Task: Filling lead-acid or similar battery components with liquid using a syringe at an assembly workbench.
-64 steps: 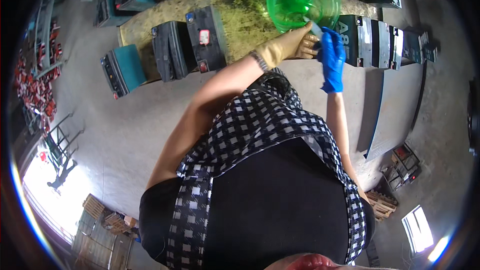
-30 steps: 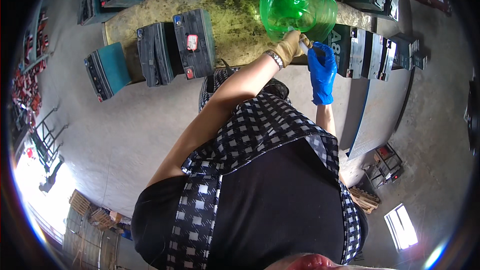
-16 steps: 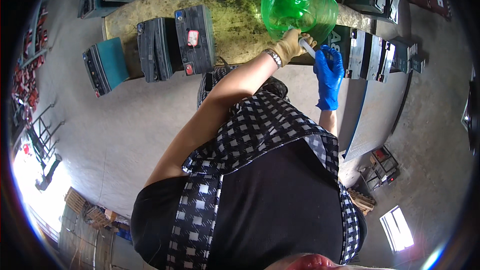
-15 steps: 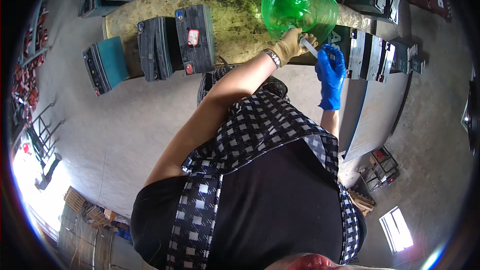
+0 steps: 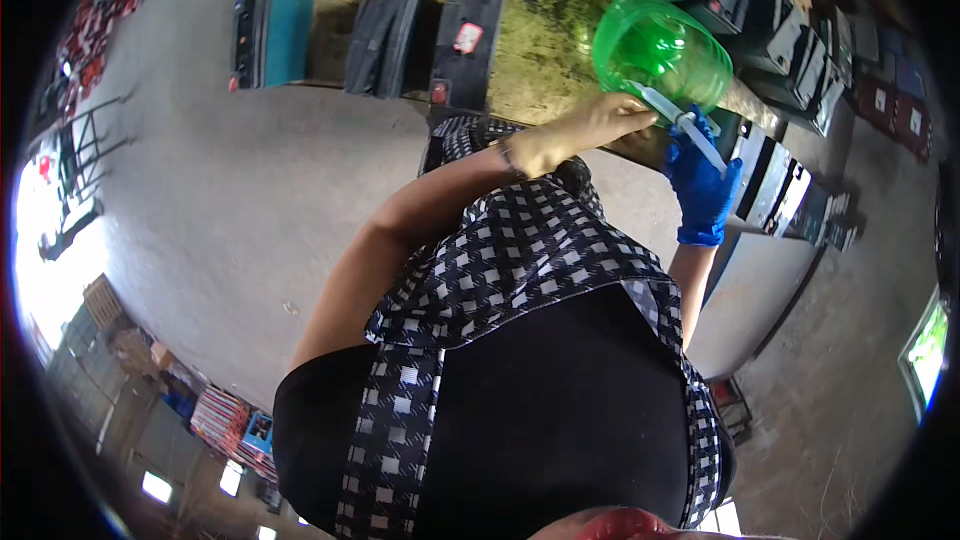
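Observation:
A white plastic syringe [image 5: 688,124] is in the grip of my right hand [image 5: 703,185], which wears a blue glove. Its tip points up and left, toward a transparent green plastic container [image 5: 660,48] on the table's far side. Close beside the syringe is my left hand [image 5: 605,125], in a pale yellowish glove, with its fingers curled together. What those fingers pinch, if anything, is hidden. Just right of my right hand stand several batteries [image 5: 765,180] with light tops.
On the stained yellowish table [image 5: 545,25], a dark battery with a white label [image 5: 468,45], another dark battery [image 5: 384,38] and a teal one [image 5: 285,38] stand along the near edge to the left. More batteries [image 5: 790,50] crowd the far right.
The syringe is now tilted up from my right hand, and my left hand has come off its barrel to the side. The view has turned, shifting the table and batteries.

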Demonstrator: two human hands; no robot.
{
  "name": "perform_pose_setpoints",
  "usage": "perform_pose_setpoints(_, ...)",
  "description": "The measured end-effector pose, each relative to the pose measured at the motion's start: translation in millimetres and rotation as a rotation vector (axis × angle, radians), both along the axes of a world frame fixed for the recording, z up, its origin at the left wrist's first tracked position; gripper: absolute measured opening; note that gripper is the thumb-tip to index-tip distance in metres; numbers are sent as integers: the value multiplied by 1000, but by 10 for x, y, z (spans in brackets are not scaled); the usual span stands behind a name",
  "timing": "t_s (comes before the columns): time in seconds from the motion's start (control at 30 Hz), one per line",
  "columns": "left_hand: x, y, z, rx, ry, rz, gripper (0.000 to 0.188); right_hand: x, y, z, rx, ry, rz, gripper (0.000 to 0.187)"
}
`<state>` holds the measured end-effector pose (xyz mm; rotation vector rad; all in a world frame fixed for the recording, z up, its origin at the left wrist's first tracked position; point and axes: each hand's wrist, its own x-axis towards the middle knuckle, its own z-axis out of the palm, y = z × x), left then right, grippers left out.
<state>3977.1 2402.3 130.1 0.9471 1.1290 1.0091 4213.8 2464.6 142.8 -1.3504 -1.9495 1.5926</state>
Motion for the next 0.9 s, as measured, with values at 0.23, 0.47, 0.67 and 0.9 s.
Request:
perform_pose_setpoints(0.23, -2254, -1198, 476, 39, 1592, 693, 33, -360, -395, 299, -525, 851, -327, 101)
perform_pose_setpoints(0.47, -2268, -1158, 82, 0, 1374, 549, 23, -907, -412, 809, -67, 241, -454, 61)
perform_pose_setpoints(0.67, -3016, -1348, 106, 63, 1187, 794, 15, -1180, -527, 671, -585, 1198, -307, 117)
perform_pose_setpoints(0.9, -3759, -1754, 135, -202, 1466, 807, 15, -1697, -692, 516, -764, 1238, -299, 120)
